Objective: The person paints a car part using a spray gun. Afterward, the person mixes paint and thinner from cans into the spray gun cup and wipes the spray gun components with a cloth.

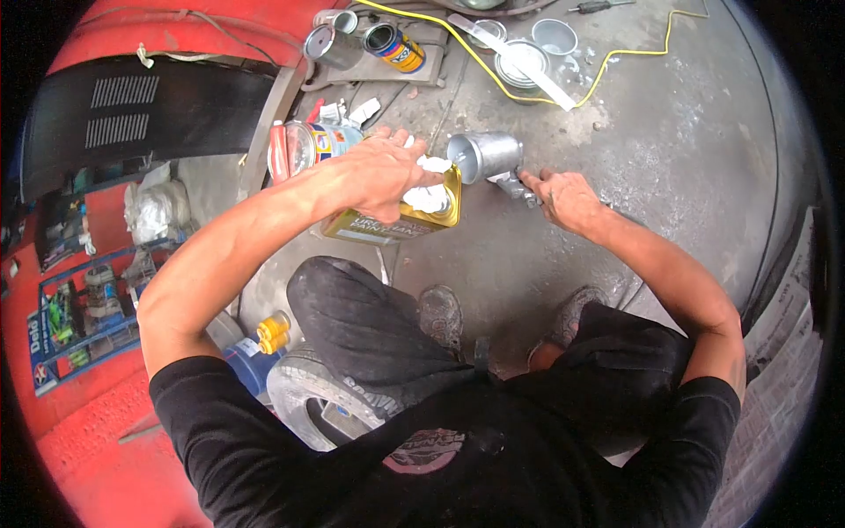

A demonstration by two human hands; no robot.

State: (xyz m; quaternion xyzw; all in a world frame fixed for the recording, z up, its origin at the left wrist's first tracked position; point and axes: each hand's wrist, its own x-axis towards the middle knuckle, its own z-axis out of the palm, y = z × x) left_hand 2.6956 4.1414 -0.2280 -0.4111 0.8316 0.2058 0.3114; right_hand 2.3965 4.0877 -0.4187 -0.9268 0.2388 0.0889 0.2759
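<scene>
My left hand (pixel 387 176) grips a gold rectangular tin (pixel 392 227) from above, its fingers spread over the top side. The tin is tilted, and white paint or paste covers the area around its opening at the right end. Just right of it, a silver metal cup (pixel 486 157) leans with its mouth toward the tin. My right hand (pixel 568 202) is closed on silver metal fittings at the cup's base, which look like part of a spray gun; the fingers partly hide them. Behind my left forearm lies a round tin (pixel 308 148) with a blue and white label.
Open paint cans (pixel 396 48) stand on a board at the back. A yellow cord (pixel 493 75) crosses the floor near a white strip (pixel 528 66) laid over a round lid. A tyre (pixel 308 392) and a red vehicle panel (pixel 97 378) are on the left. Newspaper (pixel 775 352) hangs at right.
</scene>
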